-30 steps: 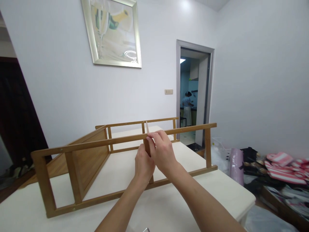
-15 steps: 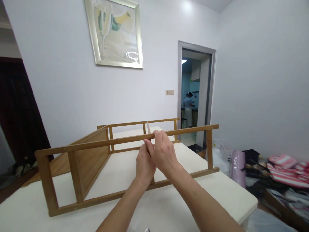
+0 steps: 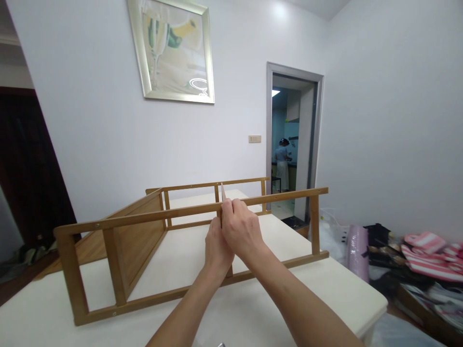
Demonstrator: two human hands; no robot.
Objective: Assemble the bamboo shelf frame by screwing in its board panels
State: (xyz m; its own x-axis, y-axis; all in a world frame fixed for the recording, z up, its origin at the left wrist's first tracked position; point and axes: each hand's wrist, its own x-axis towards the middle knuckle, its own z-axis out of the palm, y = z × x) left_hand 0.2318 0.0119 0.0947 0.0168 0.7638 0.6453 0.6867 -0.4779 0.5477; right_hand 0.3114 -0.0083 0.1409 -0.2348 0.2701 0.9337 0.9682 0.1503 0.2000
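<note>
A brown wooden shelf frame point(image 3: 191, 210) lies on its side on a cream table. Its nearer side has long rails joined by short crosspieces, and a matching side stands behind. My left hand point(image 3: 217, 243) is closed around the middle crosspiece, just below the upper rail. Above and to its right, my right hand point(image 3: 241, 222) is closed against the upper rail at the same joint, its fingertips bent over. What its fingers pinch is hidden. A thin pale wooden strip point(image 3: 223, 192) runs back from behind my hands towards the far side.
A wooden panel point(image 3: 141, 238) joins both sides at the left. The cream table point(image 3: 325, 289) lies underneath. To the right are a pink roll point(image 3: 357, 253) and striped cloth point(image 3: 430, 253). A person point(image 3: 282, 159) stands beyond the doorway point(image 3: 269, 125).
My right hand has shifted slightly left and down, and its thumb has tucked out of sight. My left hand stays nearly where it was. The frame has not visibly moved.
</note>
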